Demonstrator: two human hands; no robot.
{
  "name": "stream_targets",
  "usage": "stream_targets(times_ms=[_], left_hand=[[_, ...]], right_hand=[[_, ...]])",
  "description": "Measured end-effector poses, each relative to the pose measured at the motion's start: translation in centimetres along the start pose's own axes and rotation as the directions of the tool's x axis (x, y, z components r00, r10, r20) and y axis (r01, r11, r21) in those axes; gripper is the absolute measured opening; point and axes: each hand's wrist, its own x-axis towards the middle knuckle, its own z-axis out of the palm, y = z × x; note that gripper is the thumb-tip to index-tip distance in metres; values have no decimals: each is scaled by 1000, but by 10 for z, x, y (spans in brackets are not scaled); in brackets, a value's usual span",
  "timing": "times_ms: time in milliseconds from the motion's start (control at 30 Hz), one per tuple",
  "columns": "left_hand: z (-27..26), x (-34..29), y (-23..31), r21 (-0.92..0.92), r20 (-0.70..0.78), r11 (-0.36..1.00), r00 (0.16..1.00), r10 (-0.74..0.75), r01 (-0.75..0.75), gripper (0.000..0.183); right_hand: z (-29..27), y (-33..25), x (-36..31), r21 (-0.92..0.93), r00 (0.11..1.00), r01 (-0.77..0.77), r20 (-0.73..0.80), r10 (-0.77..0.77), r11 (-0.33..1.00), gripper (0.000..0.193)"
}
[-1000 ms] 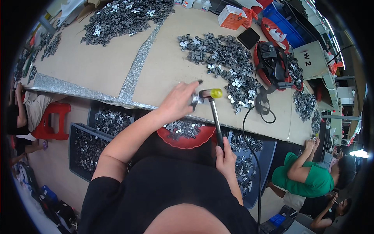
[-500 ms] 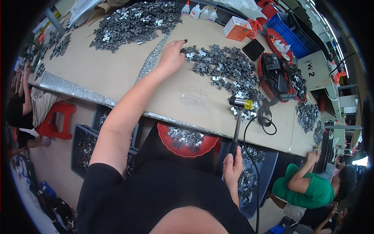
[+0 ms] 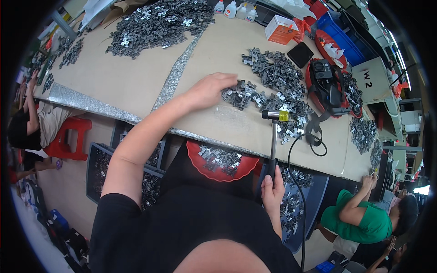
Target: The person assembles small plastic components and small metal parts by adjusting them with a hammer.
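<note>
My left hand [image 3: 213,90] lies low over the tabletop with its fingers stretched out, the tips slightly blurred. Its fingertips touch the left edge of a small cluster of metal parts [image 3: 241,94], flat grey pieces with bright tabs. Behind this cluster spreads a bigger pile of the same parts [image 3: 277,70]. In my right hand [image 3: 273,189], at the table's front edge, is a mallet [image 3: 274,141]. Its fingers wrap the dark handle, and the black and yellow head points up over the table, beside the pile.
On my lap rests a red scalloped basin [image 3: 200,170] with metal parts. Grey bins [image 3: 94,182] of parts stand below. A black cable [image 3: 291,173] loops near the mallet. Farther back are a phone [image 3: 300,55], an orange-white box [image 3: 280,31] and glue bottles [image 3: 230,10]. Someone in green [image 3: 364,218] works at right.
My left hand has come from the pile's far left toward me, and a cluster of parts has shifted nearer with it. The mallet's head has tipped slightly left.
</note>
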Motion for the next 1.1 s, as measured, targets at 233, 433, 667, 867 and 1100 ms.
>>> stream_targets(times_ms=[233,433,667,867,1100], left_hand=[[5,-27,35,-15,-268,894,860,-435,448,53],[9,-25,29,-9,-256,922,890,-377,388,53],[27,-55,94,-234,-86,930,947,-310,283,57],[36,-38,100,-261,-17,909,940,-340,324,63],[48,-42,89,-361,-97,892,941,-324,270,60]], right_hand=[[5,4,-2,-79,997,67,40,-64,995,43],[5,5,-6,-150,989,141,67,-132,979,42],[-1,-2,-15,-255,984,176,32,-173,951,39],[-7,-5,-19,-487,962,267,79,-263,831,37],[0,-14,-23,-669,976,212,114,-183,712,35]])
